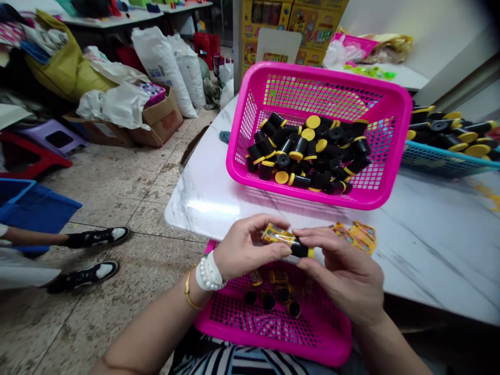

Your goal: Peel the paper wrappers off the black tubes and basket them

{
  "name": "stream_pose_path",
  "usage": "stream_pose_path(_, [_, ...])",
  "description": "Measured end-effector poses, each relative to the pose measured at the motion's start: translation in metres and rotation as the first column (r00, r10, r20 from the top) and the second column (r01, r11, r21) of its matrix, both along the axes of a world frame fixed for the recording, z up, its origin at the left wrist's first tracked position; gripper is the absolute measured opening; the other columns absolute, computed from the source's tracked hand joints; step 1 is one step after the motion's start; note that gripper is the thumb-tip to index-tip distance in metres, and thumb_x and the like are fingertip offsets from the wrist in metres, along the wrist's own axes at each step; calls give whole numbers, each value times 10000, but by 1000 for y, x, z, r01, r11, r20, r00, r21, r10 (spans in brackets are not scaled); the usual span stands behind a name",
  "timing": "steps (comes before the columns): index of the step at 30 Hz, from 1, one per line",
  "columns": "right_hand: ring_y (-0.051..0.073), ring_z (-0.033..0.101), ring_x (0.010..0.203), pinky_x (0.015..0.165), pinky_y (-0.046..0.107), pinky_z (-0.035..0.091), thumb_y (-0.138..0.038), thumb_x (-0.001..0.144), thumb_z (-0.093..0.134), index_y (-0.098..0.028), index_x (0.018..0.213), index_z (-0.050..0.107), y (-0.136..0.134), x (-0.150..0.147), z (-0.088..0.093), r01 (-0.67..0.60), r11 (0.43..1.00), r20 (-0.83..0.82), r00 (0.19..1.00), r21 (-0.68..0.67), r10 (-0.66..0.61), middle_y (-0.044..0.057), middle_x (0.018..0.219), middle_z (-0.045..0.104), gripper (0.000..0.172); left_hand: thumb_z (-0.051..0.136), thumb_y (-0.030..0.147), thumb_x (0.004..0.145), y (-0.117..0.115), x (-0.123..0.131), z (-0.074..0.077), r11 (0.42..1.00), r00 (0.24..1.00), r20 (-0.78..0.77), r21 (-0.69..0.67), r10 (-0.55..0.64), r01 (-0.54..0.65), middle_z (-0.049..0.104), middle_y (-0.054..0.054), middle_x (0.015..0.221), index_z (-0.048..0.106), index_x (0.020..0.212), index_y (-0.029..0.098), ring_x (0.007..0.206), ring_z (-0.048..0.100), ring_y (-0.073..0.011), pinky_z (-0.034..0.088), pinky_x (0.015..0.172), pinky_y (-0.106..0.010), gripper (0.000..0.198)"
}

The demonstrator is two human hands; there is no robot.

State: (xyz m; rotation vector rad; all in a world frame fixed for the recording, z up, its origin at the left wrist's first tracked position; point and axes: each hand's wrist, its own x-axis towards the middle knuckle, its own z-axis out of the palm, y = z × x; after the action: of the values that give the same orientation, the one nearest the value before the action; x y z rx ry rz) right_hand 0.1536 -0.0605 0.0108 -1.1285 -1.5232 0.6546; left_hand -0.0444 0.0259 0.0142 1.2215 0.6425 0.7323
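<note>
Between my two hands, above the front edge of the table, is a small black canister with a yellow cap. My left hand pinches a clear printed sleeve that is partly over the canister's left end. The fingers of my right hand close on the capped end. Below my hands, a pink basket at my lap holds several canisters, some with printed wraps. Orange printed sleeves lie flat on the table just past my right hand.
A large pink basket full of black canisters with yellow caps stands on the marbled table. To its right is a blue basket of similar pieces. White sacks, a carton and another person's shoes are at left.
</note>
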Motion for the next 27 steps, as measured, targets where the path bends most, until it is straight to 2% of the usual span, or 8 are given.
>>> stream_pose_path(3, [219, 654, 1131, 970, 368, 553, -130, 855, 768, -331, 1222, 721, -3, 4, 1, 41, 999, 149, 988, 31, -45, 49, 1236, 668, 421, 840, 239, 728, 1, 0, 1, 991, 997, -5, -106, -78, 77, 703, -26, 848, 727, 986, 139, 731, 626, -107, 518, 697, -227, 299])
stream_pose_path(8, [214, 677, 1015, 869, 355, 584, -135, 848, 768, -360, 1390, 609, -9, -1, -6, 92, 995, 240, 966, 49, -101, 45, 1132, 693, 608, 884, 218, 674, -8, 11, -4, 973, 994, -7, -207, -106, 102, 724, -7, 811, 758, 926, 150, 708, 630, -93, 526, 722, -223, 290])
stream_pose_path(11, [240, 681, 1020, 889, 398, 578, -103, 831, 765, -337, 1365, 625, -11, -3, -11, 131, 985, 285, 945, 113, -159, 54, 1116, 718, 600, 904, 248, 654, -10, 15, -7, 970, 990, -15, -207, -137, 131, 729, -25, 844, 753, 941, 145, 721, 640, -100, 534, 715, -218, 340])
stream_pose_path(15, [235, 700, 972, 883, 400, 584, -116, 801, 807, -308, 1289, 668, -10, 2, -8, 107, 979, 292, 944, 172, -154, 49, 1060, 738, 542, 797, 411, 790, -3, 5, -4, 965, 980, -90, -210, -178, 156, 712, -40, 817, 633, 1192, 161, 584, 648, -133, 533, 528, -243, 502])
stream_pose_path(18, [220, 721, 945, 851, 368, 607, -115, 791, 825, -294, 1236, 700, -10, 5, -6, 68, 978, 295, 947, 195, -125, 49, 1040, 754, 496, 707, 432, 869, -2, -2, -1, 949, 959, -132, -230, -251, 216, 664, -14, 663, 631, 1111, 145, 508, 624, -139, 515, 485, -246, 382])
stream_pose_path(22, [180, 735, 862, 753, 294, 634, -133, 779, 843, -277, 1093, 763, -11, -4, -12, 118, 984, 190, 972, 130, -141, 43, 1000, 752, 354, 728, 309, 864, -13, -2, -1, 991, 977, -166, -6, -132, 133, 742, -73, 876, 699, 1057, 146, 705, 676, -146, 549, 674, -267, 255])
stream_pose_path(25, [173, 741, 821, 699, 273, 649, -175, 767, 856, -264, 1017, 780, -14, -15, -17, 171, 985, -12, 985, -18, -172, 42, 978, 747, 276, 720, 248, 877, -21, 0, -2, 964, 972, -236, 258, 0, 63, 765, -88, 992, 736, 1059, 156, 874, 694, -173, 535, 818, -285, 205])
stream_pose_path(27, [162, 745, 754, 644, 252, 654, -212, 778, 850, -255, 1023, 776, -17, -22, -19, 149, 976, -162, 971, -161, -175, 42, 961, 753, 259, 710, 271, 891, -25, 0, -2, 950, 967, -254, 307, 18, 63, 767, -80, 948, 732, 1057, 161, 834, 693, -171, 531, 783, -280, 200])
